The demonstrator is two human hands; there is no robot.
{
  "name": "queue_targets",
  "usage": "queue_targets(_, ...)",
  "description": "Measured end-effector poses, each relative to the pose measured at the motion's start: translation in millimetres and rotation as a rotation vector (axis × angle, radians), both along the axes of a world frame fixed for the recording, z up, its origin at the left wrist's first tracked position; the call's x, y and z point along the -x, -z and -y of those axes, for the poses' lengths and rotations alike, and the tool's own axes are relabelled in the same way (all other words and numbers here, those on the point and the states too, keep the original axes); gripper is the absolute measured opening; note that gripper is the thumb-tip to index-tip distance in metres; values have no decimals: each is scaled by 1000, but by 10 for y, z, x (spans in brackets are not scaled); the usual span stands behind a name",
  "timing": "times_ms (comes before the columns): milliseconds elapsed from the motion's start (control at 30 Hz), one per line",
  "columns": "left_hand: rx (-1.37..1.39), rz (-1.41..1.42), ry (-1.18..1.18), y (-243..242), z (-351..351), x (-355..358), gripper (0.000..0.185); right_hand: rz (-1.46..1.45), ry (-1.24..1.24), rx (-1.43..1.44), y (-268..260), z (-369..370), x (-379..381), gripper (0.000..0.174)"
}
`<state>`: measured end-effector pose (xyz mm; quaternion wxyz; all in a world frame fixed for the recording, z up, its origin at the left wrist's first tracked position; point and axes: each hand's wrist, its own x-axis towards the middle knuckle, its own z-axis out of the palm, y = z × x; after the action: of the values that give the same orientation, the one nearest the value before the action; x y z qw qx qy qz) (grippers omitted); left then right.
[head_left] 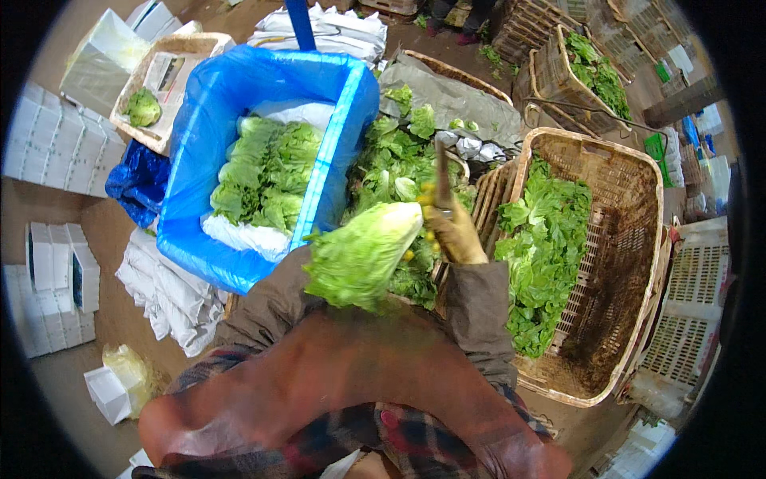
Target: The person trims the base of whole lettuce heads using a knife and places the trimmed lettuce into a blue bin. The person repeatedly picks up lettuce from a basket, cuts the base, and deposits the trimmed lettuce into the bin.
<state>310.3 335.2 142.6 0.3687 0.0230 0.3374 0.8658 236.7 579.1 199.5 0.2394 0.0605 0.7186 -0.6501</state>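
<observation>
A head of romaine-like lettuce [365, 254] is held up over my lap, its pale cut stem end towards the right. My left sleeve [272, 305] runs in behind it; the left hand itself is hidden by the leaves. Close to the stem end, my right hand [452, 230], in a yellowish glove, grips a knife [443, 179] with its blade upright and slightly blurred. Beyond lies a heap of loose lettuce leaves [383, 155]. To the left, a crate lined with blue plastic film [239, 66] contains lettuce heads [269, 167] packed in rows beside white sheeting.
A dirty plastic crate [622, 287] at right holds lettuce [544, 269] along its left side. Another lettuce crate [598, 78] is behind it. White foam boxes [60, 143] stand at far left, near white sacks [173, 293]. A person's legs [461, 18] show at the top.
</observation>
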Motion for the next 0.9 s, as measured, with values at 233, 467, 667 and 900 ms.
queue_targets(233,-205,93,-140,360,-274,307,99,-389,174,-800,-55,-210,9,46)
queue_targets(467,367,-38,-661,216,269,517,106,-453,-448,-546,43,499,-840,36)
queue_targets(667,214,183,-983,-481,1531,785,110,19,-458,-685,910,-59,-1053,52)
queue_targets(900,318,446,-977,485,2593,719,102,92,-220,-611,496,538,-724,48)
